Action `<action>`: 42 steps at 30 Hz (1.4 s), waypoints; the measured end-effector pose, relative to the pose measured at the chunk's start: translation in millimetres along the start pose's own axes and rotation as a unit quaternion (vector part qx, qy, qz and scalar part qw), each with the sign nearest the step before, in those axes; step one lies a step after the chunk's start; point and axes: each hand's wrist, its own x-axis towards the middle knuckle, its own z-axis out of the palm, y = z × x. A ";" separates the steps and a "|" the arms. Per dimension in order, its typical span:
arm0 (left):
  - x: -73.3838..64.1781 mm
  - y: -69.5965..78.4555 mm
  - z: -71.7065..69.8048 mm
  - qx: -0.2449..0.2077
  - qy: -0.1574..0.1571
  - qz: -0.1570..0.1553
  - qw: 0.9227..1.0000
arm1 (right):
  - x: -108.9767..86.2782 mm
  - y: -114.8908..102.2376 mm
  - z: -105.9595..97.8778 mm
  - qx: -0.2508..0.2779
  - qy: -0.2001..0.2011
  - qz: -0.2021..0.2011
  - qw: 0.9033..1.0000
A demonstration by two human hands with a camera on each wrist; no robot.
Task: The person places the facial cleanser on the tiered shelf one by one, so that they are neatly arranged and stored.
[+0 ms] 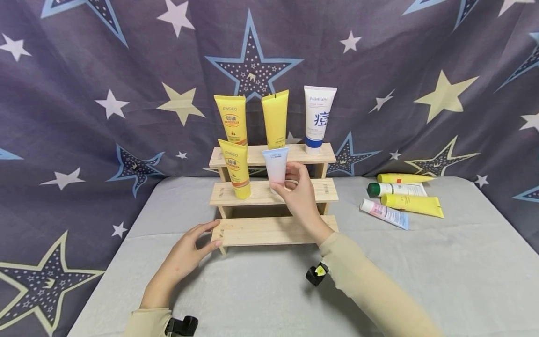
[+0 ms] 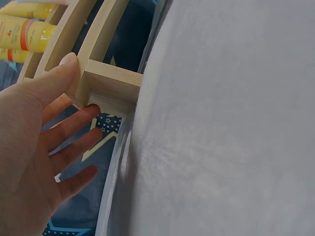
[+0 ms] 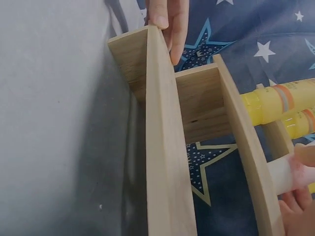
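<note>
A three-tier wooden stand [image 1: 273,231] sits on the grey cloth. My left hand [image 1: 185,255] holds the left end of its lowest tier between thumb and fingers; the other fingers spread loosely in the left wrist view. With thumb and fingers, my right hand [image 1: 301,192] grips a small pale tube [image 1: 276,164], cap down at the middle tier; the right wrist view shows its white cap [image 3: 280,174] right by the board. Left of it, a yellow tube [image 1: 236,168] stands on the same tier. The top tier bears two yellow tubes [image 1: 275,119] and a white-and-blue tube [image 1: 318,117].
On the cloth to the right lie several tubes: two yellow ones [image 1: 412,205], a white one with a green cap [image 1: 397,189] and a pink-and-blue one [image 1: 385,214]. Behind the stand hangs a dark star-patterned curtain [image 1: 139,93].
</note>
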 end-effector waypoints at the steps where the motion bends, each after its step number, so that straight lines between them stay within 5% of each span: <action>1: 0.1 -0.1 0.1 0.000 0.000 0.000 1.000 | -1.1 -0.4 -1.6 -0.002 -0.003 0.004 1.000; 23: 0.9 -0.9 0.3 -0.001 -0.007 -0.006 1.000 | -35.0 -7.3 -69.1 0.012 0.015 -0.071 0.997; 42: 1.2 1.2 0.0 -0.002 -0.010 -0.017 1.000 | -55.2 7.6 -142.4 -0.078 0.017 -0.087 0.993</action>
